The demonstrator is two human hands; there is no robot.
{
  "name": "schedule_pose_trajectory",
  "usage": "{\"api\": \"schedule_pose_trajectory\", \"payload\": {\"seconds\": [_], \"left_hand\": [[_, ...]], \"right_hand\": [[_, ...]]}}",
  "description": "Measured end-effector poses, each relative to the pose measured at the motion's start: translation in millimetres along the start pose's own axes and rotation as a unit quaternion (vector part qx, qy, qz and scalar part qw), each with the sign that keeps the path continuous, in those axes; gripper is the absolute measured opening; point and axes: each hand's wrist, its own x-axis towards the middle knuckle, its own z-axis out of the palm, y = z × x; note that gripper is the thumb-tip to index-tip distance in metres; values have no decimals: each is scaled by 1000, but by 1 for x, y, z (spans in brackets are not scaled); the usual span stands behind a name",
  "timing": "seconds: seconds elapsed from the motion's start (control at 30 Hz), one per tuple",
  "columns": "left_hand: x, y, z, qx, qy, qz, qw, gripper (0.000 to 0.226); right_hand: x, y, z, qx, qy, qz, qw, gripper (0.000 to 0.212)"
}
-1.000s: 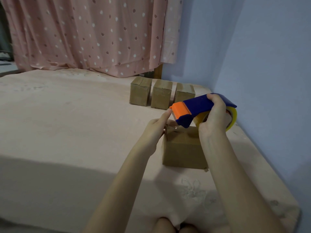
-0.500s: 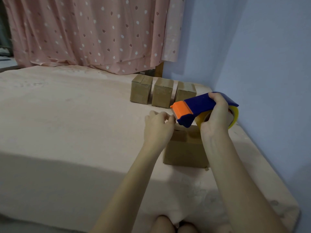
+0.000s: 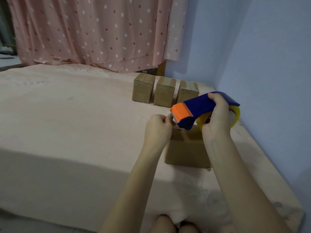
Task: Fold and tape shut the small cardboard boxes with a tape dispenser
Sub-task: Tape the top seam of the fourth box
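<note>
At the far left we see a pink curtain [image 3: 94, 34] with pale and dark dots hanging down to the back edge of a bed [image 3: 67, 132] covered in a peach sheet. A broad shadow crosses the near part of the sheet.

Moving right, three closed cardboard boxes stand in a row on the bed near the far corner: the left box [image 3: 143, 90], the middle box [image 3: 164, 92] and the right box [image 3: 187, 91], each just beside the next, with strips of tape showing on their tops.

Nearer to us, our left hand [image 3: 157, 130] is curled, its fingertips [image 3: 168, 117] pinched together right at the orange front end of the tape dispenser [image 3: 198, 109]; we cannot make out the tape end itself between them. Below and just right of that hand, the small cardboard box [image 3: 186, 148] we are working on sits on the bed, its top partly hidden by both hands and the dispenser.

The dispenser hangs above this box, blue-bodied with an orange nose pointing left and a yellowish tape roll [image 3: 235, 117] at its rear. Our right hand [image 3: 218, 120] grips it, fingers wrapped over the blue top and around the roll.

At the far right a pale blue wall [image 3: 269, 64] runs along the side of the bed. Our knees [image 3: 176, 224] show at the bottom edge.
</note>
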Motion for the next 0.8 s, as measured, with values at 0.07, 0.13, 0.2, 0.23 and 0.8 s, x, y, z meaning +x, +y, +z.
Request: {"api": "schedule_pose_trajectory", "payload": {"seconds": [0.07, 0.13, 0.2, 0.23, 0.8], "left_hand": [[-2, 0, 4, -17, 4, -12, 1000, 41], [-4, -2, 9, 1, 15, -10, 1000, 43], [-6, -5, 12, 28, 23, -8, 999, 42], [-6, -6, 13, 43, 24, -6, 999, 40], [-5, -8, 10, 146, 29, 5, 989, 38]], "right_hand": [[0, 0, 0, 0, 0, -3, 1000, 36], [0, 2, -1, -7, 2, -7, 1000, 35], [0, 2, -1, -6, 3, -8, 1000, 33], [0, 2, 0, -4, 4, -8, 1000, 32], [7, -13, -5, -51, 23, -22, 998, 36]]}}
